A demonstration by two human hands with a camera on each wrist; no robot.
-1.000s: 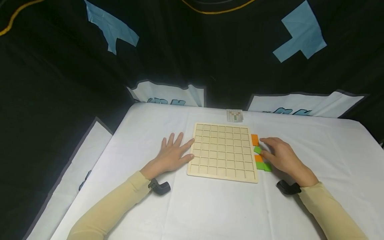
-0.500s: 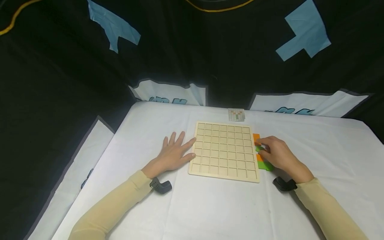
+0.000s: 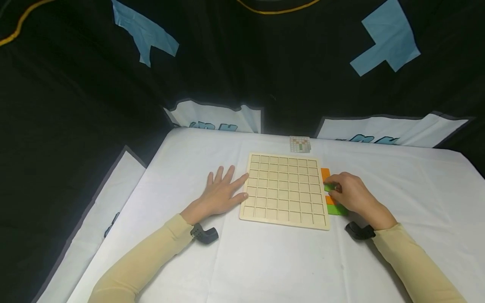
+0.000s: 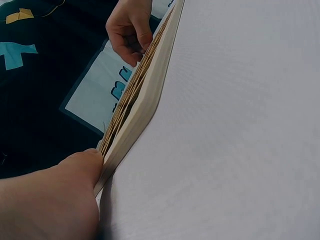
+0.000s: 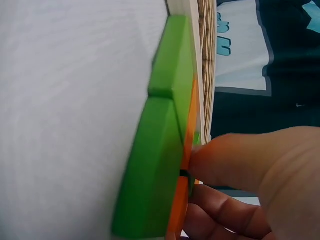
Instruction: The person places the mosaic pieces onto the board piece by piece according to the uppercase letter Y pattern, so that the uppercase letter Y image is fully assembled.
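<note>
Now: right hand in on a green tile, left hand on the board

Right hand (image 3: 354,193), right of center in the head frame, has come in since a second ago: fingertips then short of the stack of tiles, now curled over it. Thumb and fingers narrowed, green tile (image 3: 329,188) between them; looks pinched, though the fingers cover part of it. Tile sits just off the board's right edge, not on the grid, so I'd call it grasping stage, no placing yet.

Left hand (image 3: 216,198) unchanged: fingers spread, thumb and index touching the left edge of the board (image 3: 285,189), holding nothing. Probably steadying it.

Other pieces same side: upper orange tile (image 3: 325,173) above the fingers, lower orange tile (image 3: 330,200) below, lower green tiles (image 5: 172,60) at bottom; right wrist view shows two of those end to end. Small gridded card (image 3: 300,144) above the board, near the far table edge; pattern too small to read.

Surface: white cloth (image 3: 273,261), light creases, fills lower center. Room: black drape (image 3: 265,75) across top and left, blue patches (image 3: 388,38) upper left and upper right, yellow line (image 3: 280,11) top center, white panels (image 3: 223,115) with blue lettering behind the table.
</note>
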